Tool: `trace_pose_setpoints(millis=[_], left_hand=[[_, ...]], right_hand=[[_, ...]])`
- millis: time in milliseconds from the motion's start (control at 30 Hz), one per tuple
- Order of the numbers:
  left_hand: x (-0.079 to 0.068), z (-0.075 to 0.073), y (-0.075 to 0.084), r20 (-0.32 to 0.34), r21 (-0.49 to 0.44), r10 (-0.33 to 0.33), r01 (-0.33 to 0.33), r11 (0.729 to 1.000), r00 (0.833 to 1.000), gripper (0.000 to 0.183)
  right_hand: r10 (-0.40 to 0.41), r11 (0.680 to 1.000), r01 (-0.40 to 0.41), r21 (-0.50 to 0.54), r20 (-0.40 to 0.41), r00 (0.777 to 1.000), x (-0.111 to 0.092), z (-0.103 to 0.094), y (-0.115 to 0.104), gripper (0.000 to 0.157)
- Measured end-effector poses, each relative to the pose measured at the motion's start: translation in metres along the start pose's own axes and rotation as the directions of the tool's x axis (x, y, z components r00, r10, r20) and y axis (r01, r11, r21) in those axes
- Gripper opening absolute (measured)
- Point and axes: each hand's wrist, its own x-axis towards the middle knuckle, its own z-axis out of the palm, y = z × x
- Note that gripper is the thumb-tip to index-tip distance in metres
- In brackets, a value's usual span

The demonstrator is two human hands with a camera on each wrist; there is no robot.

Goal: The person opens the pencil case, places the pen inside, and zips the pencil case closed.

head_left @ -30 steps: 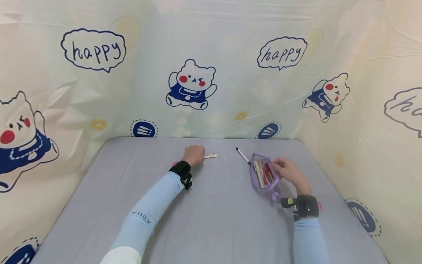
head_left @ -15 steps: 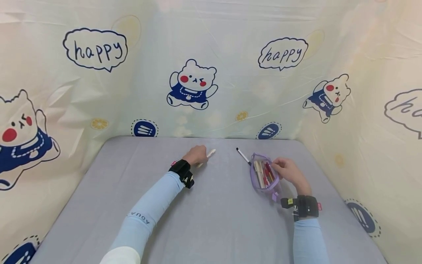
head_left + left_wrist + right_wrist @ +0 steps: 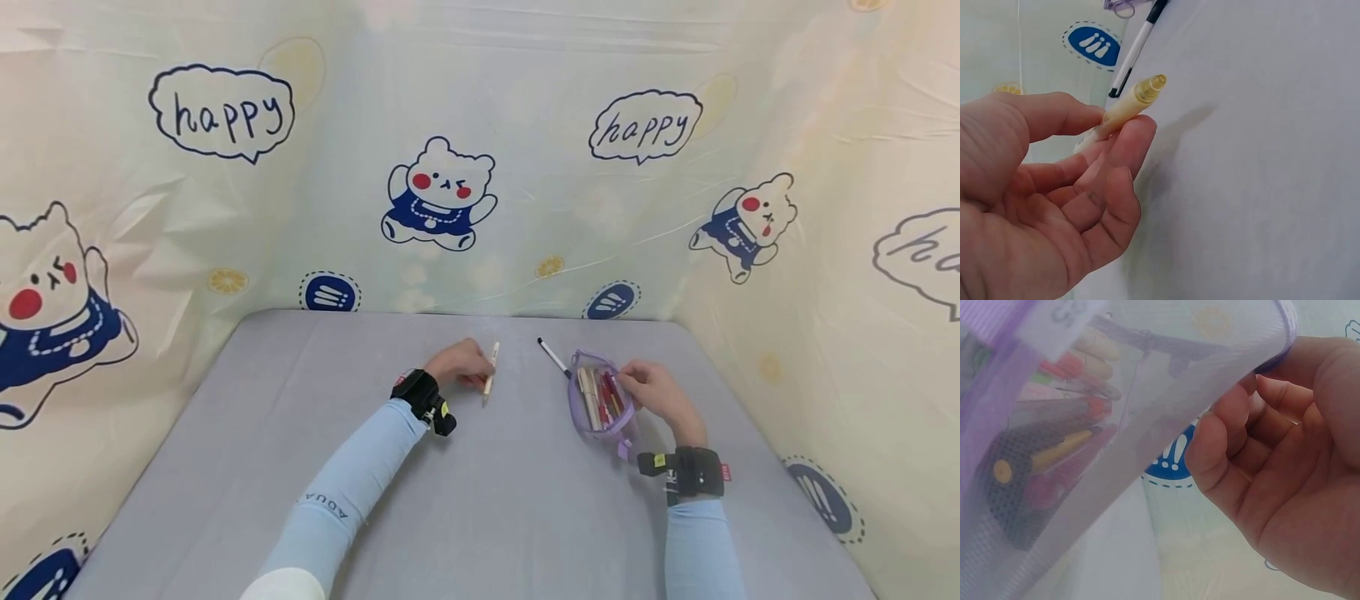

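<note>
Between thumb and fingers, my left hand [image 3: 465, 364] pinches a cream pen [image 3: 491, 375] with a clear yellowish end, seen close in the left wrist view [image 3: 1125, 109]. A shadow beside it on the cloth suggests it is lifted. My right hand [image 3: 656, 392] grips the rim of a purple mesh pencil case [image 3: 573, 400] at its right side. The case gapes upward, and several pens and pencils [image 3: 600, 398] stand inside. Through the mesh in the right wrist view I see a pencil [image 3: 1063, 450] and red-ended pens. A white pen with a black cap [image 3: 553, 356] lies left of the case.
The table [image 3: 450, 517] is covered in grey cloth. A printed curtain [image 3: 525, 208] with bears and "happy" bubbles hangs behind it and at both sides. A purple zip tag [image 3: 624, 450] hangs off the near end of the case.
My left hand has picked up the cream pen and moved slightly right and nearer. The pen has turned from lying sideways to pointing toward me. My right hand keeps its grip on the case.
</note>
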Motion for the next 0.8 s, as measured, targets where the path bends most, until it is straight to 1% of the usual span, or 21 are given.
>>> trace_pose_setpoints(millis=[100,267,367,600,800], left_hand=[[0.002,0.006,-0.001,0.02,-0.056,0.001,0.0,0.998,1.0,0.018],[0.003,0.015,0.003,0.018,-0.119,0.012,-0.01,0.993,1.0,0.018],[0.004,0.021,0.008,0.019,-0.168,0.022,-0.019,0.986,1.0,0.018],[0.003,0.038,0.018,0.036,-0.252,0.029,-0.019,0.968,0.999,0.018],[0.005,0.052,0.03,0.052,-0.322,0.049,-0.029,0.946,0.997,0.02]], right_hand=[[-0.002,1.0,0.002,0.0,-0.002,1.0,0.0,0.0,0.0,0.023],[-0.013,1.0,0.013,-0.006,-0.005,1.0,0.0,0.0,0.0,0.024],[-0.024,1.0,0.024,0.004,-0.01,1.0,0.0,0.0,0.001,0.025],[0.006,1.0,-0.006,0.006,-0.007,1.0,-0.001,0.001,0.0,0.026],[-0.012,1.0,0.012,0.008,-0.011,1.0,-0.001,-0.001,0.001,0.026]])
